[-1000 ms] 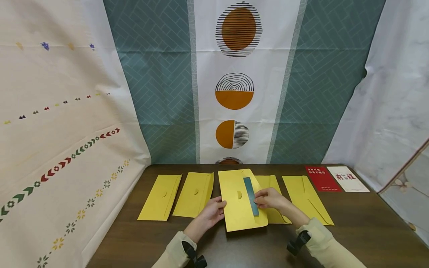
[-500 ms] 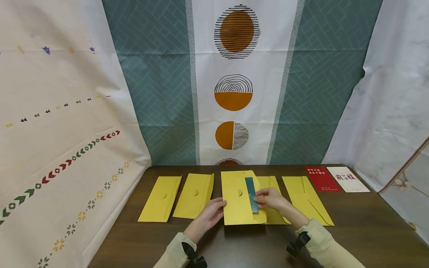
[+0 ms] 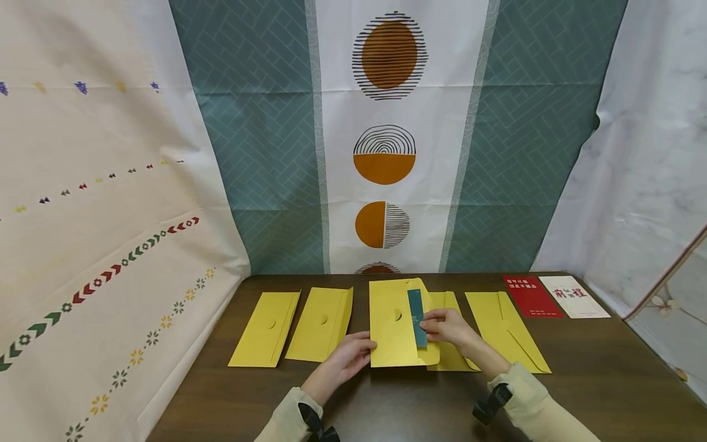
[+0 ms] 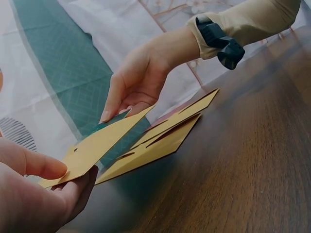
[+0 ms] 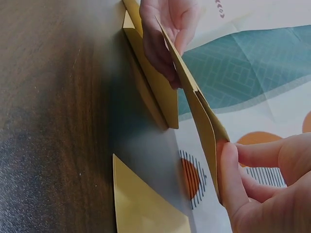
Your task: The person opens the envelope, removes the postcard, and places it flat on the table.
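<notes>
In the head view a yellow envelope (image 3: 389,331) is held up over the table, its flap folded open on the right. A teal card (image 3: 415,316) shows as a narrow strip at the envelope's open side, the rest of it hidden inside. My left hand (image 3: 349,358) pinches the envelope's left edge, thumb on the near face, as the left wrist view shows. My right hand (image 3: 450,326) pinches the teal card's exposed edge together with the flap behind it. Seen edge-on in the right wrist view, the envelope (image 5: 192,104) stands between both hands.
Two yellow envelopes (image 3: 265,328) (image 3: 321,322) lie to the left on the dark wooden table (image 3: 397,405). Another (image 3: 450,362) lies partly behind the held one, and one more (image 3: 505,328) is further right. A red card (image 3: 533,296) and a white card (image 3: 573,296) lie at the back right.
The held envelope has swung more upright and shifted slightly right. The teal card has moved a little right with it, its visible strip slightly shorter. Both hands keep their grips.
</notes>
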